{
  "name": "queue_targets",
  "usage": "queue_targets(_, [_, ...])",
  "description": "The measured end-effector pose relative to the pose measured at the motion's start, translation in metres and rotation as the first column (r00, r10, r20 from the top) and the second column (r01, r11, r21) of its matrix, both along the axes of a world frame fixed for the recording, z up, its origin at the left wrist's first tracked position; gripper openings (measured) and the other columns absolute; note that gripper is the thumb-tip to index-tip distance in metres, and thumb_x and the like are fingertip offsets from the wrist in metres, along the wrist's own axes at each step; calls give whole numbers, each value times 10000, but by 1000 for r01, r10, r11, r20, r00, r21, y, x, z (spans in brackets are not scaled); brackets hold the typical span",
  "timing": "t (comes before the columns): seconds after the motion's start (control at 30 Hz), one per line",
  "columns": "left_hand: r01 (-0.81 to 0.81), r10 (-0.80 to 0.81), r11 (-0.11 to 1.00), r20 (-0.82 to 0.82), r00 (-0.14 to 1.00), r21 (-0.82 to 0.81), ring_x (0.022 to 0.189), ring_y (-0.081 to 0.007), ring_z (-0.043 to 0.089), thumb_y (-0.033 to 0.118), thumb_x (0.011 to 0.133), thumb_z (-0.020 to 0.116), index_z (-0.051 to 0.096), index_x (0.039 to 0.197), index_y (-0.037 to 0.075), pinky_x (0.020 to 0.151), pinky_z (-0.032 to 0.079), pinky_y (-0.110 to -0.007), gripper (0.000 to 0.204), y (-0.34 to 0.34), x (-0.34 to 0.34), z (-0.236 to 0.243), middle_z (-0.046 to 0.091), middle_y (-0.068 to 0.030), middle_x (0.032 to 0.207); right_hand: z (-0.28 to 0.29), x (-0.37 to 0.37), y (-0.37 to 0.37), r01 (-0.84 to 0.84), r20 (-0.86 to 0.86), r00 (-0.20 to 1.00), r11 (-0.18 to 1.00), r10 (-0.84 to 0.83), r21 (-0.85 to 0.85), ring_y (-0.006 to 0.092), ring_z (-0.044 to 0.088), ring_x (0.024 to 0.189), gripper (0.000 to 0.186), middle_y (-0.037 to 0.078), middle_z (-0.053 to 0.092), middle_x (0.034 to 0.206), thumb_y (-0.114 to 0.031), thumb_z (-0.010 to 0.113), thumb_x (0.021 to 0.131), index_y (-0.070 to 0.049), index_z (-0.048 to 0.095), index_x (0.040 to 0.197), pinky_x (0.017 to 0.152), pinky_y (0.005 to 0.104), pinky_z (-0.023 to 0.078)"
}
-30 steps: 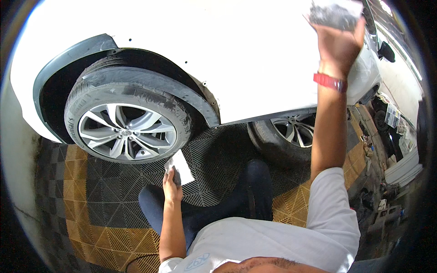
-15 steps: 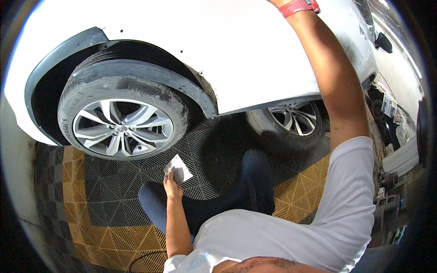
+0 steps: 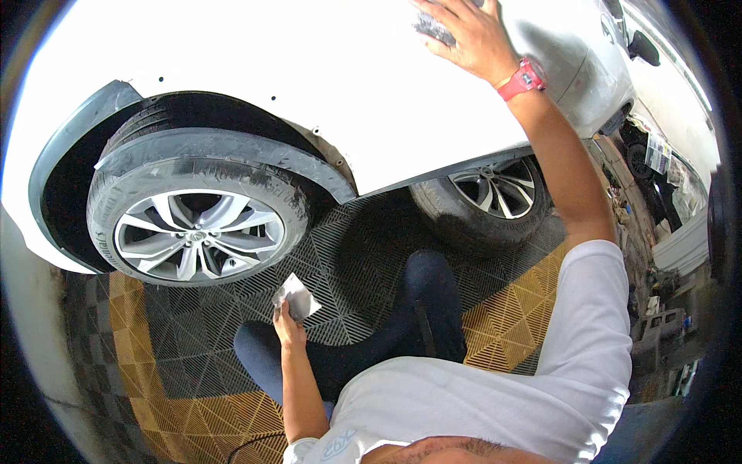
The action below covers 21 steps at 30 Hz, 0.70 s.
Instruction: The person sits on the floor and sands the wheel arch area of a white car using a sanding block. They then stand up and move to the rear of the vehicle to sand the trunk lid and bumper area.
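My right hand [image 3: 471, 42], with a red watch at the wrist, lies with spread fingers over a smudged grey pad [image 3: 434, 25], holding it against the upper part of the white car body panel [image 3: 371, 116]. My left hand [image 3: 287, 323] grips a white square sheet with grey smudges [image 3: 303, 298], low in front of the wheel [image 3: 197, 236]. A grey arch trim [image 3: 255, 147] crosses the tyre below the dark wheel well, and bolt holes show in the panel above it.
A second wheel [image 3: 495, 193] stands under the car's right part. My bent legs [image 3: 429, 301] rest over patterned grey and yellow floor tiles [image 3: 510, 325]. A dark mirror [image 3: 643, 48], newspaper [image 3: 657, 155] and assorted clutter line the right side, beside a pale wall.
My right hand has swept leftward along the panel, going up out of view and coming back lower. My left hand has dropped slightly, still holding the sheet.
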<state>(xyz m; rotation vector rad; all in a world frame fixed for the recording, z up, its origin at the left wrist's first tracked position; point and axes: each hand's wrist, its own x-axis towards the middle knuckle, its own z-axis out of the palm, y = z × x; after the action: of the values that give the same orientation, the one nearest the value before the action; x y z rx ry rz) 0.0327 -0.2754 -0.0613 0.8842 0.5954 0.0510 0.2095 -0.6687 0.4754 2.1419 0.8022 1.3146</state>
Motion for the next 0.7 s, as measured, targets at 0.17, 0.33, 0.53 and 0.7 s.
queue_targets(0.17, [9,-10,1000,-21,1000,-26,1161,-280,643,184,1049,564,575,1339,-17,984,550,-431,353,-7,-3,13,637,-137,1292,-44,21,-45,-131,31,991,990,129,55,103,421,1454,660,0,507,1531,-395,768,848,-198,556,1442,1197,599,195])
queue_targets(0.33, [4,-4,1000,-7,1000,-19,1156,-272,645,182,1050,560,587,1340,-5,966,554,-417,346,-2,-4,-1,643,-119,1290,-74,27,-56,-27,-5,1000,992,27,125,104,376,1484,662,-58,494,1537,-394,763,844,-236,551,1451,1218,573,136])
queue_targets(0.53, [15,-14,1000,39,999,-21,1164,-264,637,172,1051,539,596,1348,3,961,548,-412,346,-4,-8,-4,643,-116,1297,-92,-13,-33,-122,56,993,878,108,463,188,447,1436,620,33,545,1484,-373,769,838,-167,584,1393,1206,593,144])
queue_targets(0.7, [67,-65,995,-34,997,74,1135,-279,650,231,1017,618,582,1333,20,945,563,-435,382,-3,-9,0,652,-108,1260,-69,0,-5,-367,289,907,235,307,900,375,593,1239,579,201,592,1351,-399,737,894,-44,585,1326,1029,513,462])
